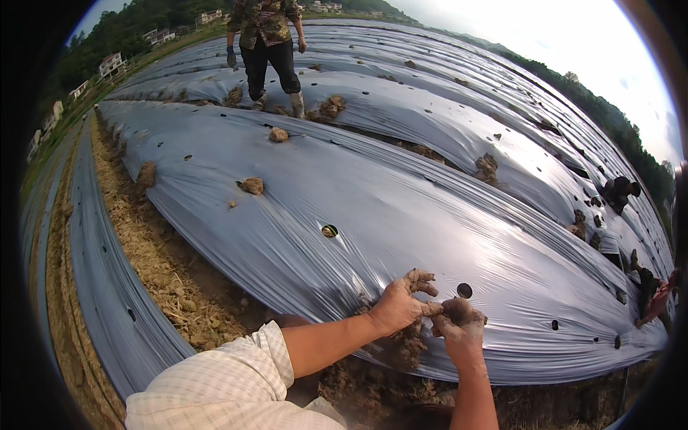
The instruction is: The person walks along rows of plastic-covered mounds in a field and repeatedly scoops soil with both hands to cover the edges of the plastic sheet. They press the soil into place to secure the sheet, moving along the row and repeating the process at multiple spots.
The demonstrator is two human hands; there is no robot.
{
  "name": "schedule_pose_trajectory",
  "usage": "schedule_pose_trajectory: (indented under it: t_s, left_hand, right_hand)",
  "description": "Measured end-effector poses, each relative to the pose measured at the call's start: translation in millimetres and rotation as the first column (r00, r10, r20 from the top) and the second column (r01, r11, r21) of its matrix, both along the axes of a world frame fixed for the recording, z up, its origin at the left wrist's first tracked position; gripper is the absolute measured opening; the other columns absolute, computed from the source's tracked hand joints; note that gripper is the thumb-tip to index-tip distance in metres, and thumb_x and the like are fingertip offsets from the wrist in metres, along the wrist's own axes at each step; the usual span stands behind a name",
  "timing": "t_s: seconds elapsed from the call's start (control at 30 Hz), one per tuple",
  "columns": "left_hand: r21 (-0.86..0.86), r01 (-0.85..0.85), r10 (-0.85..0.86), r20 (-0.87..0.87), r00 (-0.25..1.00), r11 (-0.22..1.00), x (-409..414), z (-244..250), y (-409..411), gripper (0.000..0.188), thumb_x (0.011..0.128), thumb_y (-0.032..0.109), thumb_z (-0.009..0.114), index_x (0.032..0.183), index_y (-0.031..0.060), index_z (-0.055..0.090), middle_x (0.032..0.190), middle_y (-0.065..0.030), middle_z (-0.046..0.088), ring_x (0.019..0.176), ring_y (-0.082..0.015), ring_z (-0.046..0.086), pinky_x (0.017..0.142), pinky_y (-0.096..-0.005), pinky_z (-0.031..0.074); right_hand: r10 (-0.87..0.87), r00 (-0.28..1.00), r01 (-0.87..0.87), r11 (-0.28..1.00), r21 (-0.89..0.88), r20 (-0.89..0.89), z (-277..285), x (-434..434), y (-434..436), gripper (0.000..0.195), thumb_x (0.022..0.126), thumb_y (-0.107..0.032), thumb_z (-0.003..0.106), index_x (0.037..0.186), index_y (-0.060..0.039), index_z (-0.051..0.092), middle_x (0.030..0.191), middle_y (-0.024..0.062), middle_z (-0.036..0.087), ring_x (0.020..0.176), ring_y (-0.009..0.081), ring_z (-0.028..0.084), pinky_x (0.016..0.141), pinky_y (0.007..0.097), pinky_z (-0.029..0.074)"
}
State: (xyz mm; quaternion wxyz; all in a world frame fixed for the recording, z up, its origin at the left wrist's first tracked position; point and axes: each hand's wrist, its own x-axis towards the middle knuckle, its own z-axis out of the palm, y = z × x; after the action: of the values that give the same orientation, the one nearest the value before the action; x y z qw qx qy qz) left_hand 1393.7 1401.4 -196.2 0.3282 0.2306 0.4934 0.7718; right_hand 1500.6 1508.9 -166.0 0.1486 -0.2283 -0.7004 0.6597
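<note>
Both my hands are caked in mud above the near edge of a ridge covered with silver-grey plastic mulch film [376,215]. My left hand [400,303] has its fingers spread, and its thumb meets the fingers of my right hand. The fingers of my right hand [459,325] are curled; whether the brown lump at them is soil or muddy knuckles is unclear. Just beyond the right hand is a round hole [464,291] in the film. Loose wet soil [406,344] lies on the film edge below my hands. Farther left, another hole [329,231] shows something yellow-green inside.
Soil clods [251,186] weigh on the film. A person in rubber boots [269,59] stands across the ridge. Another person [621,193] bends low at the right, and part of someone in red [656,301] shows at the right rim. A straw-strewn furrow [166,285] runs along the left.
</note>
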Motion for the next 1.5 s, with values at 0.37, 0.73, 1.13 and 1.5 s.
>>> schedule_pose_trajectory:
  t_s: [0.37,0.73,1.13,1.5]
  left_hand:
    - [-0.2,0.028,-0.065,-0.18,0.981,0.979,-3.8,-5.6,1.2,0.021,0.071,0.0,0.061,0.091,-0.0002,0.061,0.083,-0.0043,0.062,0.077,-0.0107,0.056,0.07,-0.0264,0.048]
    - [-0.129,0.122,-0.137,-0.109,0.985,0.984,1.4,-4.7,2.2,0.017,0.074,0.003,0.06,0.09,-0.0009,0.061,0.079,-0.0036,0.062,0.072,-0.0086,0.055,0.066,-0.0244,0.047]
    - [-0.293,-0.075,-0.085,-0.498,0.863,0.953,2.2,6.3,-1.4,0.021,0.077,0.021,0.063,0.085,0.0017,0.062,0.071,-0.0069,0.062,0.063,-0.012,0.055,0.063,-0.0268,0.046]
    - [-0.058,0.318,-0.309,0.128,0.942,0.946,-15.2,12.9,-2.3,0.02,0.079,0.016,0.066,0.09,-0.0005,0.063,0.084,-0.0061,0.063,0.076,-0.0116,0.059,0.069,-0.0249,0.049]
  right_hand:
    - [0.357,0.722,-0.661,0.609,0.438,0.593,5.0,11.3,-1.0,0.021,0.072,-0.014,0.057,0.091,-0.0134,0.066,0.086,0.0137,0.063,0.086,0.032,0.057,0.079,0.0399,0.044]
    - [0.373,0.792,-0.605,0.588,0.536,0.484,-7.6,10.6,0.9,0.021,0.075,-0.022,0.059,0.091,-0.009,0.065,0.085,0.0136,0.063,0.082,0.0324,0.058,0.072,0.0396,0.046]
    - [0.282,0.838,-0.523,0.657,0.542,0.467,3.0,10.8,-0.5,0.019,0.075,-0.016,0.054,0.091,-0.0062,0.06,0.085,0.0191,0.061,0.084,0.0387,0.054,0.072,0.0448,0.044]
    - [0.323,0.941,-0.309,0.941,-0.134,0.099,20.5,7.3,-2.9,0.025,0.081,-0.002,0.05,0.105,-0.0032,0.058,0.078,0.0048,0.063,0.073,0.012,0.059,0.06,0.0256,0.048]
